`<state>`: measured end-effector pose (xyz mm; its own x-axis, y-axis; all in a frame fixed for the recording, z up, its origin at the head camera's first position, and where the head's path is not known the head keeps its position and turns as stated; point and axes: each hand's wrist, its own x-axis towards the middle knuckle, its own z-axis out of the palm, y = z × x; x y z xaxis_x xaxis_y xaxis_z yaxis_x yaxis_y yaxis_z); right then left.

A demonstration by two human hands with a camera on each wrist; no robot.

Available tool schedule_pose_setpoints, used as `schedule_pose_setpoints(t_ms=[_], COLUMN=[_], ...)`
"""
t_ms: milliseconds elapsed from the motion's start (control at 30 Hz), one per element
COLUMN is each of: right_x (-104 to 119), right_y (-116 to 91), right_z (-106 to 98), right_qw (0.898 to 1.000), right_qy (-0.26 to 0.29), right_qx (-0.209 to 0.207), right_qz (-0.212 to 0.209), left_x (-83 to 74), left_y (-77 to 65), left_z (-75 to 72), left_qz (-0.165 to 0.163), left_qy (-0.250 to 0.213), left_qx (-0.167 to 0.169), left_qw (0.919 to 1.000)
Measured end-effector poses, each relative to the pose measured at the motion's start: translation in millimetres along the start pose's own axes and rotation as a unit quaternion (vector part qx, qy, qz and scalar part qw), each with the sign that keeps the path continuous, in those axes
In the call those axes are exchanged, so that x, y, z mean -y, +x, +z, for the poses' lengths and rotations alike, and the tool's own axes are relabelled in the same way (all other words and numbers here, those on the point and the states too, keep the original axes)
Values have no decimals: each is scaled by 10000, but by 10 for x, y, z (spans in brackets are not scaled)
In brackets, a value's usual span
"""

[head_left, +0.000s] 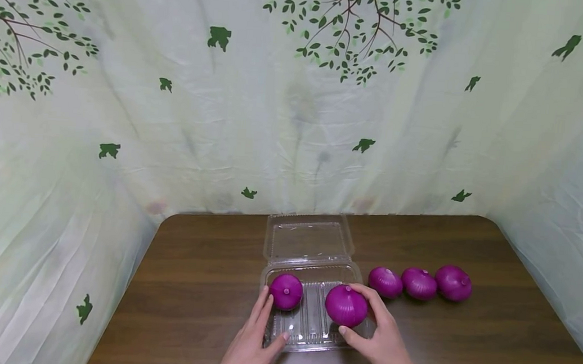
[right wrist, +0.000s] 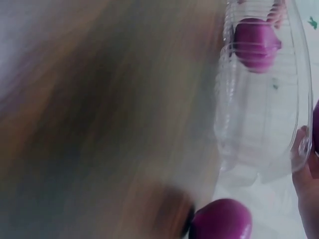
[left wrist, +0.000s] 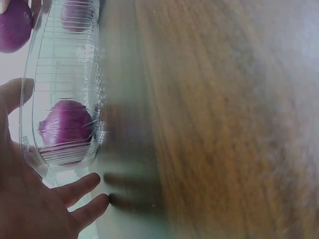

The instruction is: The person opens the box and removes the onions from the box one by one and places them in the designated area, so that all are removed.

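A clear plastic clamshell box (head_left: 309,318) lies on the table with its lid (head_left: 310,239) folded back. One purple onion (head_left: 286,291) sits in the left part of the tray; the left wrist view shows that onion (left wrist: 67,127) through the clear wall. My left hand (head_left: 250,340) is at the box's left side, its fingers fairly straight and the thumb near the front rim. Between thumb and fingers, my right hand (head_left: 384,343) grips another purple onion (head_left: 346,305) over the right part of the tray. Only an edge of this held onion (right wrist: 316,127) shows in the right wrist view.
To the right of the box, three purple onions (head_left: 418,284) stand in a row on the brown wooden table (head_left: 203,288). A pale curtain (head_left: 316,121) printed with green leaves hangs behind the table and along both sides.
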<state>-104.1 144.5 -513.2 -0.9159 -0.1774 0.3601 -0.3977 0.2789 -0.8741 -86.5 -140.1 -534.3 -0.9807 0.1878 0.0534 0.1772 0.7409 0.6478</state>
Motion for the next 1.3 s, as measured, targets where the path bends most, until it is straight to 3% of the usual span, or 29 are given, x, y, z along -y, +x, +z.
schedule_pose_setpoints(t_ms=[333,567,867,1100,1300], right_x=[-53,-82,-164,-226,-238], right_y=[-95,-144,-163,-218,-200], right_z=[-162,-241,-379,-502,-559], right_qw=[9989,9918,9824,9702,9617], right_qy=[-7,-282,-221,-884,-1267], right_qx=[-384,-698,-1051,-716,-434], right_qz=[271,1031,1531,2138,2392], left_x=[23,37,5,-6,-4], left_y=[1,-7,9,-4,-12], left_z=[27,34,12,0,-19], left_qz=[-16,5,-17,41,44], left_qy=[16,-6,54,60,29], left_qx=[-61,-25,14,13,89], left_qw=[10000,10000,10000,10000,9999])
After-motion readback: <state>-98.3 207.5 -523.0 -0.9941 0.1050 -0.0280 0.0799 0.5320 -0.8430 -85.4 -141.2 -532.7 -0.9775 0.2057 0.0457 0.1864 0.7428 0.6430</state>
